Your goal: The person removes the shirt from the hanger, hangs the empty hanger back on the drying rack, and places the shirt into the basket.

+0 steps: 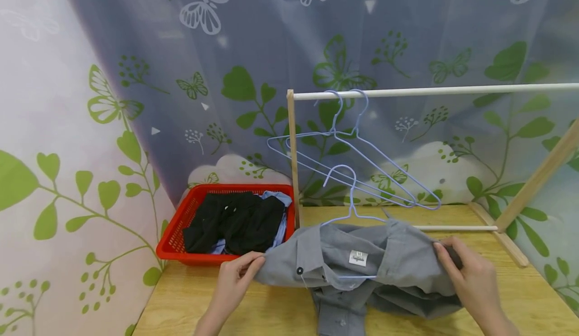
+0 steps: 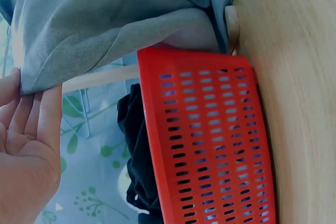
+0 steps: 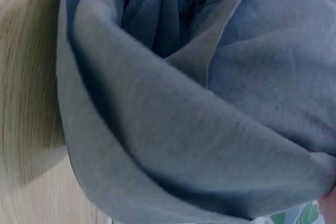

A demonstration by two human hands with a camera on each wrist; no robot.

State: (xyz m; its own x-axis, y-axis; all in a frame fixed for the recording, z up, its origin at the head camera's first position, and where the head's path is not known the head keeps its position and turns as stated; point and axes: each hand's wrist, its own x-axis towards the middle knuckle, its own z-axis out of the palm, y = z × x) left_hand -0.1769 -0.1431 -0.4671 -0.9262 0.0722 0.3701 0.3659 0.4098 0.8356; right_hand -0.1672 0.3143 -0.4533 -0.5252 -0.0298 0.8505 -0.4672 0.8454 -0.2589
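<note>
A grey collared shirt [image 1: 413, 260] with dark buttons and a white neck label is stretched between both hands, its lower part hanging down over the table. My left hand [image 1: 237, 281] pinches the shirt at one shoulder between thumb and fingers, as the left wrist view also shows. At the opposite shoulder my right hand [image 1: 472, 275] grips the cloth; in the right wrist view only a sliver of it appears at the edge. A light blue wire hanger [image 1: 352, 195] sits inside the shirt, with its hook standing up out of the collar and its arms mostly hidden by the fabric.
A red plastic basket [image 1: 169, 238] holding black and blue clothes stands to the left on the wooden table [image 1: 181, 301]. Behind the shirt is a rack with a white rail [image 1: 420, 92] and wooden posts. Two blue wire hangers [image 1: 384, 157] hang from the rail.
</note>
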